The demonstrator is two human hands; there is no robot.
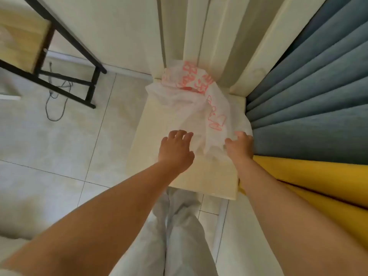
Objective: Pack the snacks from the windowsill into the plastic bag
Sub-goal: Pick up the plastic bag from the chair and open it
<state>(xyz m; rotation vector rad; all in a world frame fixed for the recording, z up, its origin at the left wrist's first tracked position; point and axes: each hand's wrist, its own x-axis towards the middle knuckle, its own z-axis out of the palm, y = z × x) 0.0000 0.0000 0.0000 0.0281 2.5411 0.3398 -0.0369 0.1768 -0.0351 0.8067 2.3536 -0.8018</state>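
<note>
**Both hands at the bag's near edge**

The white plastic bag (199, 108) with red print lies crumpled on the cream windowsill (151, 140). At its near left edge, the left hand (176, 151) rests with fingers spread. At its near right corner, the right hand (240, 146) curls its fingers into the plastic. Blue curtain (310, 108) hangs right of the bag.

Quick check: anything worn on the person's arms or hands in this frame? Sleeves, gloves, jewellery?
Nothing worn. Left hand and right hand are bare, no gloves, rings or watch visible. Both forearms are bare up to the frame edge, with no sleeves in view. Below them, light grey trousers.
</note>
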